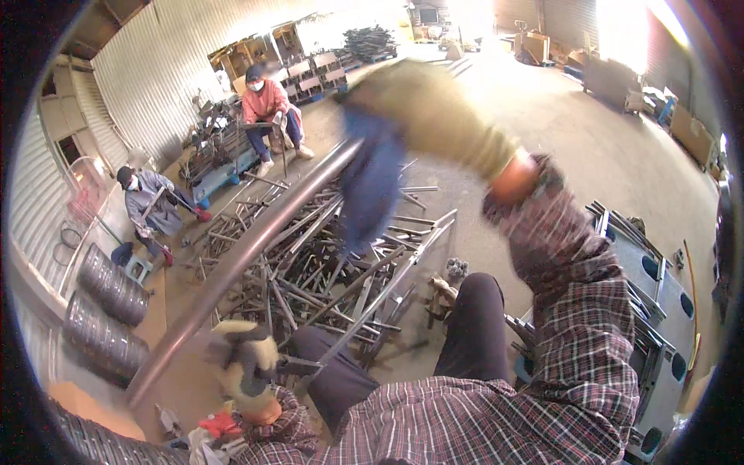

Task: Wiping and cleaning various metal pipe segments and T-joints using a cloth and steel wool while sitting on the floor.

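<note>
A long bare metal tube (256,252) slants across the view, from the lower left up to the middle, close in front of me. My right hand (426,112), in a yellowish work glove, is raised at its upper end. It is closed on a blue cloth (372,182), which hangs down beside the tube; the hand and cloth are blurred. Low at the left, my left hand (246,368), in a yellow and dark glove, is beside the tube's lower part. A thin metal bar (372,310) runs down close to it. Its fingers are smeared, so their grip is unclear.
A pile of metal tubes (333,271) covers the floor ahead. Two masked people sit beyond it: one in a red top (267,105), one in grey (151,201). Dark ribbed cylindrical stacks (112,287) lie at the left. A grey panel with oval holes (659,310) lies right.
</note>
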